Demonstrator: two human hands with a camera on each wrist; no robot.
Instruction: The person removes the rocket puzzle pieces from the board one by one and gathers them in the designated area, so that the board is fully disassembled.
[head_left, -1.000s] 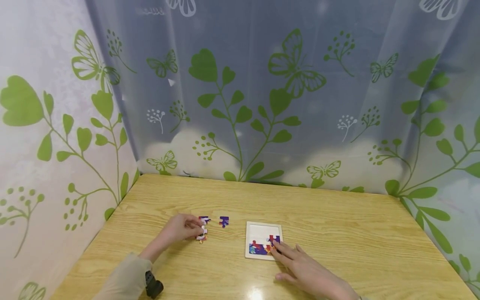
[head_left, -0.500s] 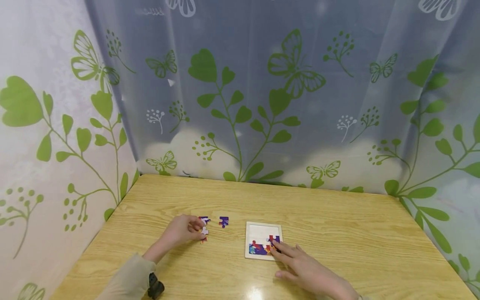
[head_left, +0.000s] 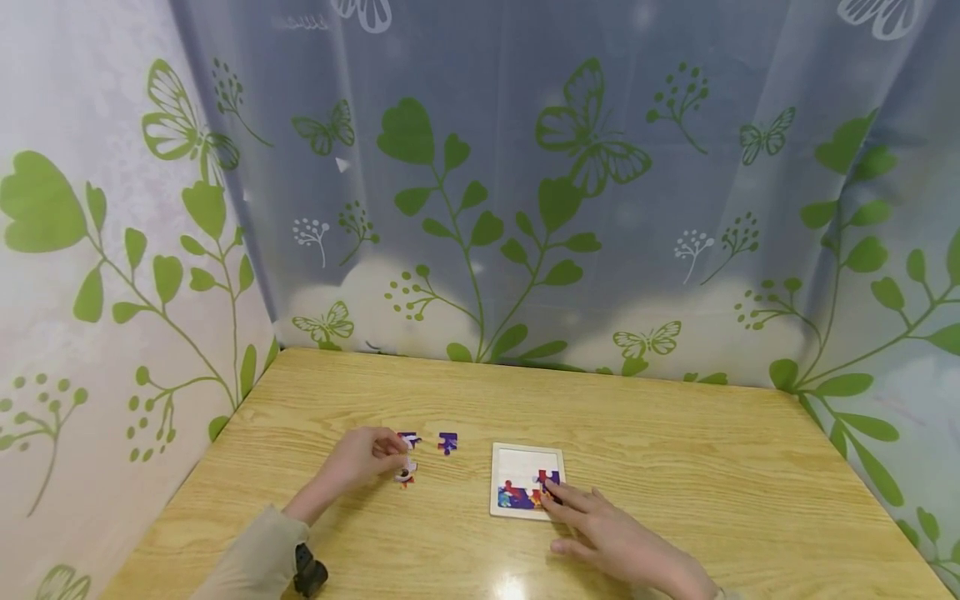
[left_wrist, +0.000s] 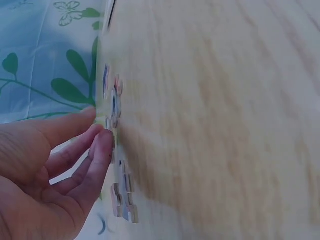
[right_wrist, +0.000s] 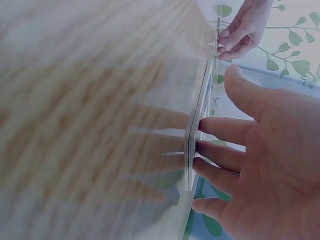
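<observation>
Mild, even light on the table [head_left: 675,450], one white glare [head_left: 512,587] low in front.
The backdrop [head_left: 510,225] looks dimmer. The left wrist view is hazy, a soft shadow [left_wrist: 145,165] beside the left hand [head_left: 360,457]; in the right wrist view the grain blurs around the right hand's [right_wrist: 285,160] reflection [right_wrist: 165,142].

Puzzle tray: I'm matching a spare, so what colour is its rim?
The puzzle tray rim looks pale cream; it shows best in the head view.

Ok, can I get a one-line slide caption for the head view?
Left grip at loose jigsaw pieces, right grip touching a partly filled puzzle tray on a wood-grain table.
</observation>
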